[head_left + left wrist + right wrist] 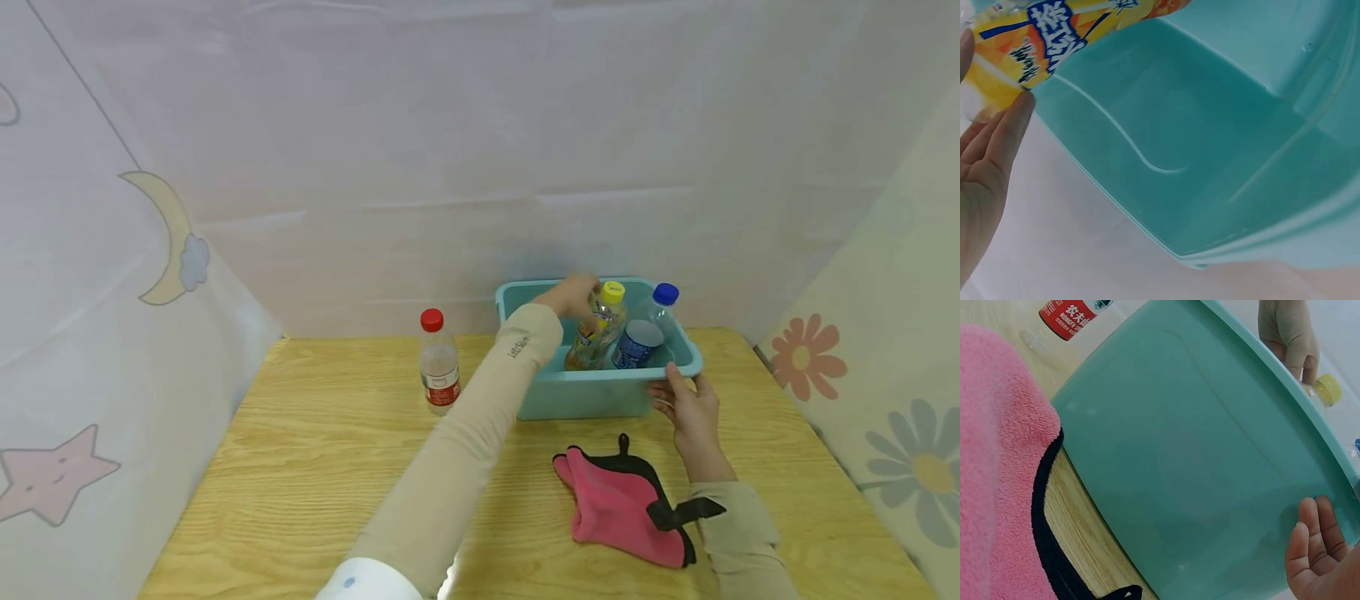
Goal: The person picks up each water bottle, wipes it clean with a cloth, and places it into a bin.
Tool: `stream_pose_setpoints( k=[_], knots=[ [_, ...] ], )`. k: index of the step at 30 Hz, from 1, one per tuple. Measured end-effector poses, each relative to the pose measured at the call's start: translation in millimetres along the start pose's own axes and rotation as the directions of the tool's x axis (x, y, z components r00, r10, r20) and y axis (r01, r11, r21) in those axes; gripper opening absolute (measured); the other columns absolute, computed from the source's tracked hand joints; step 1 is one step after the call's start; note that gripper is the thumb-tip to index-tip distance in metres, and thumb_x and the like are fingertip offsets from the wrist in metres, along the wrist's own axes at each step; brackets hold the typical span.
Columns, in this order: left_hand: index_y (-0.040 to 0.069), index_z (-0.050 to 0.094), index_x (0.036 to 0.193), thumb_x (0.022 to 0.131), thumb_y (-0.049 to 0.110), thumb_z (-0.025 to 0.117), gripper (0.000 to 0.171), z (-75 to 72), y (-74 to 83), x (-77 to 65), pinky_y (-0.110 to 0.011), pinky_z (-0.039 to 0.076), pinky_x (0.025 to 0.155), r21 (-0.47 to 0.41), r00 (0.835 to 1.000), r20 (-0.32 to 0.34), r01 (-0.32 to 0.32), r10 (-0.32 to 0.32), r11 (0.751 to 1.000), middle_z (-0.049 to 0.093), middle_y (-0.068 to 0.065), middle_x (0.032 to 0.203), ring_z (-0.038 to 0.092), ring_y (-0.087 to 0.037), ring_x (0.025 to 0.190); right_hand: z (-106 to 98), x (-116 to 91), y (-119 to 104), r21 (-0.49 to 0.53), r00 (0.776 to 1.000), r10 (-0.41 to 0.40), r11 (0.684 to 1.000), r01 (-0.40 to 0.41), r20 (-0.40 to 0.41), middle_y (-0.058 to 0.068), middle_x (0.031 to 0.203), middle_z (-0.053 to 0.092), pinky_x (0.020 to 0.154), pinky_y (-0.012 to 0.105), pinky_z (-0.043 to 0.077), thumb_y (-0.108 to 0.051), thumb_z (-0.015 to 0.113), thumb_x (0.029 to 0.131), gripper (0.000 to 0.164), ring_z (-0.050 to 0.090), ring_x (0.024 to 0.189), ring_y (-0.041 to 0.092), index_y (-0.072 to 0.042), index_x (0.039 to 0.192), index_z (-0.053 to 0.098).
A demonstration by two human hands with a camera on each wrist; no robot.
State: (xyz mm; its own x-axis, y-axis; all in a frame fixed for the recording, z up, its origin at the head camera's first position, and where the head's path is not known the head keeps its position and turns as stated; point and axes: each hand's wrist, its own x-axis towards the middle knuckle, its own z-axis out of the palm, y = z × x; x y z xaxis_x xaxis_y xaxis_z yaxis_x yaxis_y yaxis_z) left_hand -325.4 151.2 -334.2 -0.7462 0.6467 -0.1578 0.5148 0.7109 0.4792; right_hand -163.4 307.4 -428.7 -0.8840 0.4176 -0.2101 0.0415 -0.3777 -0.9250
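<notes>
In the head view my left hand reaches into a light-blue plastic bin and grips a clear bottle with a yellow iced-tea label. Its lower end is in the bin. My right hand holds the bin's front right corner, thumb over the rim and fingers against the outer wall. A yellow cap shows beside my left fingers; whether it belongs to the gripped bottle I cannot tell. Also inside the bin are a blue-capped clear bottle and a blue-and-white can-like container.
A red-capped clear bottle with a red-and-white label stands on the wooden table, left of the bin. In front of the bin lies a crumpled pink cloth with black edging. Printed white sheeting hangs behind the table.
</notes>
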Motion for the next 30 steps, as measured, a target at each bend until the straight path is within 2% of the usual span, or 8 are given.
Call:
stream_pose_setpoints(
  k=[4, 8, 15, 21, 27, 30],
  knots=[
    [0.012, 0.041, 0.133, 0.076, 0.027, 0.074, 0.068, 2.3, 1.9, -0.9, -0.021, 0.044, 0.083, 0.039, 0.997, 0.057, 0.044, -0.046, 0.998, 0.045, 0.0, 0.129, 0.046, -0.013, 0.111, 0, 0, 0, 0.002, 1.0, -0.001, 1.0, 0.001, 0.003, -0.002, 0.065, 0.065, 0.052, 0.02, 0.051, -0.03, 0.06, 0.086, 0.06, 0.063, 0.06, 0.008, -0.006, 0.134, 0.032],
    [0.015, 0.041, 0.132, 0.076, 0.028, 0.074, 0.066, 3.4, 0.7, -2.3, -0.023, 0.044, 0.084, 0.027, 0.993, 0.081, 0.079, -0.081, 0.996, 0.045, 0.002, 0.129, 0.047, -0.012, 0.11, 2, 0, 0, 0.002, 1.0, -0.005, 1.0, 0.005, 0.002, -0.001, 0.065, 0.065, 0.052, 0.02, 0.051, -0.03, 0.06, 0.086, 0.06, 0.063, 0.06, 0.008, -0.005, 0.134, 0.032],
    [0.014, 0.039, 0.133, 0.076, 0.029, 0.074, 0.068, 2.5, -2.3, -6.3, -0.026, 0.043, 0.087, 0.009, 0.991, 0.09, 0.102, -0.103, 0.995, 0.045, 0.001, 0.129, 0.046, -0.014, 0.113, 4, 0, 1, -0.008, 1.0, -0.003, 1.0, 0.003, 0.009, -0.002, 0.065, 0.065, 0.052, 0.02, 0.051, -0.03, 0.06, 0.086, 0.061, 0.062, 0.059, 0.008, -0.004, 0.134, 0.032],
    [0.014, 0.036, 0.134, 0.076, 0.028, 0.074, 0.07, -2.3, -0.8, -10.6, -0.027, 0.044, 0.085, 0.002, 0.99, 0.09, 0.111, -0.111, 0.994, 0.048, 0.0, 0.123, 0.048, -0.014, 0.108, 3, 2, 0, -0.003, 1.0, 0.01, 1.0, -0.01, 0.013, -0.002, 0.065, 0.065, 0.052, 0.019, 0.051, -0.03, 0.061, 0.086, 0.062, 0.062, 0.059, 0.008, -0.005, 0.135, 0.031],
    [0.015, 0.026, 0.143, 0.077, 0.03, 0.073, 0.083, -13.2, -1.1, -14.6, -0.029, 0.038, 0.097, -0.017, 0.988, 0.088, 0.131, -0.129, 0.991, 0.033, 0.001, 0.142, 0.034, -0.015, 0.127, 4, 6, -2, 0.013, 1.0, 0.026, 1.0, -0.026, 0.018, -0.001, 0.064, 0.064, 0.051, 0.019, 0.05, -0.029, 0.06, 0.087, 0.063, 0.062, 0.058, 0.008, -0.006, 0.137, 0.029],
    [0.012, 0.025, 0.143, 0.078, 0.028, 0.073, 0.083, -18.2, -4.7, -16.7, -0.03, 0.038, 0.098, -0.054, 0.992, 0.071, 0.108, -0.105, 0.993, 0.031, -0.002, 0.144, 0.033, -0.017, 0.128, 5, 9, -3, 0.011, 0.999, 0.029, 1.0, -0.03, 0.025, -0.001, 0.064, 0.064, 0.051, 0.02, 0.05, -0.029, 0.06, 0.087, 0.065, 0.062, 0.058, 0.008, -0.006, 0.138, 0.028]
  ],
)
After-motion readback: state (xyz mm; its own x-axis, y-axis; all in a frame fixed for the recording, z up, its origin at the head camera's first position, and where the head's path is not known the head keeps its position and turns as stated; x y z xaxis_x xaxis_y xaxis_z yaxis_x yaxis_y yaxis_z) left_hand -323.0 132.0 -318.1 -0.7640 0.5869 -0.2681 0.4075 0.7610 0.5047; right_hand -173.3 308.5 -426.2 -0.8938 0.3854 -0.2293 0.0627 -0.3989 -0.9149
